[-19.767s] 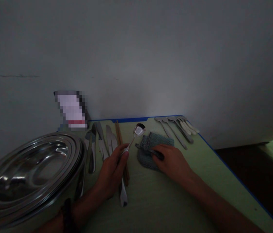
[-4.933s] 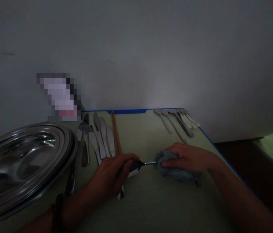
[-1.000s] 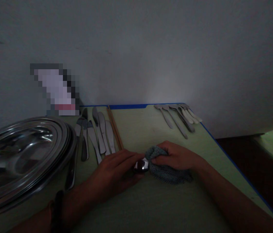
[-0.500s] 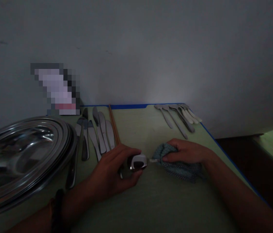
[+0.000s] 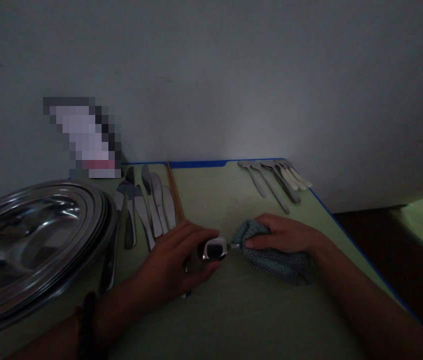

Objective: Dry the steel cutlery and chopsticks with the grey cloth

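My left hand (image 5: 173,260) has its thumb and fingers around the shiny rounded head of a metal spoon (image 5: 215,249), above the table's middle. The spoon's thin neck runs right into a grey-green checked cloth (image 5: 275,262). My right hand (image 5: 282,234) is closed on this cloth, which is bunched round the handle and hides most of it. Just left of my left hand lie several table knives (image 5: 156,200), and beside them a pair of brown chopsticks (image 5: 174,192). Part of another metal piece shows beneath my left hand; its kind is hidden.
A stack of oval steel trays (image 5: 94,250) fills the table's left side. Several spoons and forks (image 5: 271,180), some white-handled, lie at the back right. A blurred-out upright object (image 5: 87,135) leans on the wall. The pale-green table (image 5: 211,200) has a blue edge.
My right hand and the cloth have shifted slightly left along the spoon, closer to its head. The left hand keeps nearly the same place, and the spoon's head has turned a little.
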Motion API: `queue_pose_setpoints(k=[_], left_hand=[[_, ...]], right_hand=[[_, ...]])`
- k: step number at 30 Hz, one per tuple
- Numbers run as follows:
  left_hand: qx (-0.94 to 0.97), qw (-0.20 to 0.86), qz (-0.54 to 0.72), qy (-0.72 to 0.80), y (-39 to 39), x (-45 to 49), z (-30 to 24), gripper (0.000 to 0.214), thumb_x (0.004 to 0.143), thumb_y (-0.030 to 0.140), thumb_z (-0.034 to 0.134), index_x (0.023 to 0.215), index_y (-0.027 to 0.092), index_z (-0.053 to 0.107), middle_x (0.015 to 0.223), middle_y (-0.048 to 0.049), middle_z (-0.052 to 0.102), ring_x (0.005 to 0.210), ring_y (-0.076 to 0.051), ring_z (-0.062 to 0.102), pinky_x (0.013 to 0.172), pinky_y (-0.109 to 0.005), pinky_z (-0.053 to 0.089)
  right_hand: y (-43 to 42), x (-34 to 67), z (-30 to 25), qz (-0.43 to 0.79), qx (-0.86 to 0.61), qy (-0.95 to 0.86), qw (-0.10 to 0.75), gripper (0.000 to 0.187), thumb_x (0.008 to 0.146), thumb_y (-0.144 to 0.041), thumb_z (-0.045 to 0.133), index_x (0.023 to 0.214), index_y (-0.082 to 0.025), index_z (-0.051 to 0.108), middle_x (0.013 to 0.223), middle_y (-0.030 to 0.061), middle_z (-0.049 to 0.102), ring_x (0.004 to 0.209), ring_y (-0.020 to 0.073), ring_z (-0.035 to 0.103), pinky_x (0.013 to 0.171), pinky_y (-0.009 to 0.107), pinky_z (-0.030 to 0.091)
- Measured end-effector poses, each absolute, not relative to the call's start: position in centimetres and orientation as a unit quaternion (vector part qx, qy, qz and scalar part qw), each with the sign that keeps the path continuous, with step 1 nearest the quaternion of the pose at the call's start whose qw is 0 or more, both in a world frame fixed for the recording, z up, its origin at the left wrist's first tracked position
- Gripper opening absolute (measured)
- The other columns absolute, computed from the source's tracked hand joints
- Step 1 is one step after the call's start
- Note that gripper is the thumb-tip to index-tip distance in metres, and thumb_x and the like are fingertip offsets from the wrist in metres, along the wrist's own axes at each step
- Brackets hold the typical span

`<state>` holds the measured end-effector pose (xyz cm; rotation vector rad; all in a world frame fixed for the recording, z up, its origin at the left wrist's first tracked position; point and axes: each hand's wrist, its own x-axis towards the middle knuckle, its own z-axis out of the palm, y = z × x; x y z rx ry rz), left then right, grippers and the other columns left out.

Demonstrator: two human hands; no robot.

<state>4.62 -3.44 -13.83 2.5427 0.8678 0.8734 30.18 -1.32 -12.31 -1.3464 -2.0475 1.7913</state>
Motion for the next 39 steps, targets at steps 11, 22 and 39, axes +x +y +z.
queue_pose_setpoints(k=[11, 22, 39], left_hand=[[0.91, 0.14, 0.257, 0.295, -3.5, 4.7, -13.7, 0.026, 0.084, 0.027, 0.055, 0.109, 0.023, 0.056, 0.09, -0.0028, 0.062, 0.078, -0.016, 0.058, 0.066, -0.028, 0.047], [0.834, 0.201, 0.262, 0.442, -3.2, 4.8, -13.5, 0.033, 0.092, 0.029, 0.032, 0.087, 0.018, 0.063, 0.071, -0.0004, 0.066, 0.061, -0.013, 0.061, 0.056, -0.022, 0.046], [0.83, 0.234, 0.262, 0.433, -3.4, 4.8, -14.3, 0.03, 0.074, 0.03, 0.064, 0.102, 0.025, 0.055, 0.093, -0.0003, 0.067, 0.081, -0.017, 0.063, 0.07, -0.028, 0.049]], right_hand=[[-1.4, 29.5, -12.0, 0.543, -0.436, -0.716, 0.048, 0.035, 0.076, -0.047, 0.056, 0.08, -0.013, 0.064, 0.063, -0.0022, 0.055, 0.055, 0.0078, 0.047, 0.05, 0.019, 0.038], [-1.2, 29.5, -11.8, 0.545, -0.43, -0.718, 0.046, 0.036, 0.074, -0.048, 0.06, 0.08, -0.013, 0.063, 0.069, -0.0007, 0.06, 0.059, 0.0086, 0.053, 0.051, 0.02, 0.041], [-1.2, 29.6, -12.1, 0.534, -0.452, -0.714, 0.043, 0.039, 0.075, -0.052, 0.056, 0.075, -0.013, 0.061, 0.062, -0.0026, 0.055, 0.052, 0.007, 0.048, 0.046, 0.019, 0.037]])
